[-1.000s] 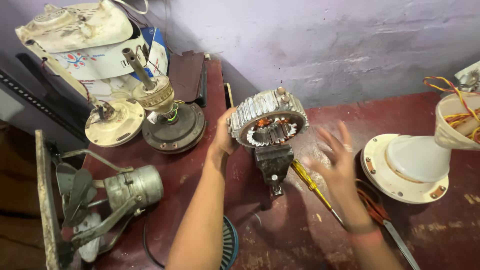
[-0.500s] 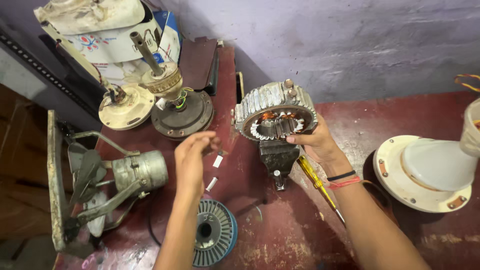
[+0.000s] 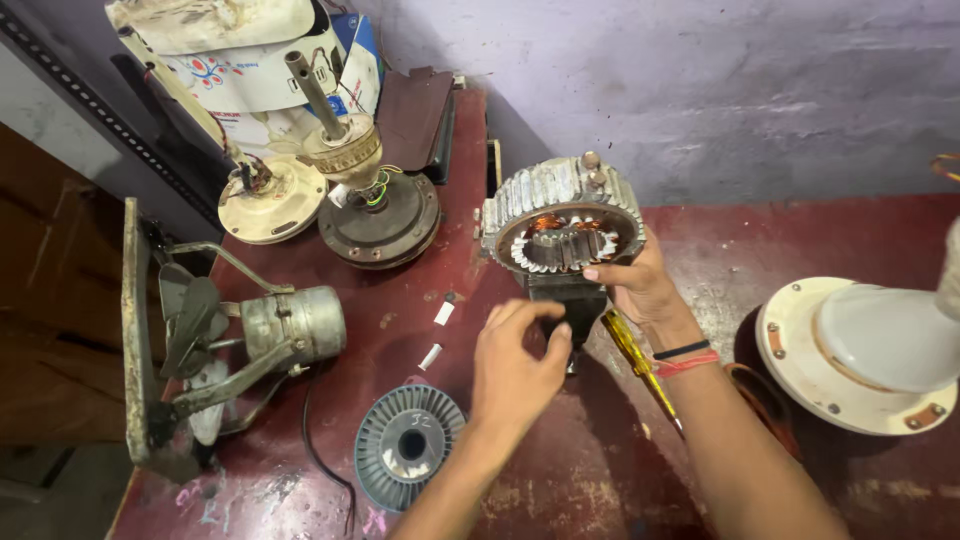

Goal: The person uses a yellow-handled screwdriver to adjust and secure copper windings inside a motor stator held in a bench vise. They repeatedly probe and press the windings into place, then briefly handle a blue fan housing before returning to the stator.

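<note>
While the dark red tabletop (image 3: 800, 490) is filling most of the view from above, a person is working at its centre with two bare hands. The right hand (image 3: 640, 285) is gripping the lower right rim of a ribbed metal motor stator (image 3: 565, 225), which is standing tilted on edge at about twelve o'clock from the hands, its open face with copper windings turned toward the viewer. It appears that this grip is keeping the stator propped up on the dark block (image 3: 565, 305) beneath it, so the inside is staying visible.

The left hand (image 3: 515, 365) is hovering just below the stator, at about six o'clock from it, fingers loosely curled and pinched toward the thumb; whether it is holding something small cannot be told.

A yellow-handled screwdriver (image 3: 640, 365) is lying just beside the right wrist, within easy reach. Two small white pieces (image 3: 437, 335) are lying at nine o'clock from the left hand. A round finned rotor (image 3: 408, 445) is lying flat at about seven o'clock. Farther left, a small fan motor on a metal frame (image 3: 250, 335) is resting, and at eleven o'clock two more motor parts with upright shafts (image 3: 375, 205) are standing. A white round fan housing (image 3: 865, 355) is sitting at three o'clock.
</note>
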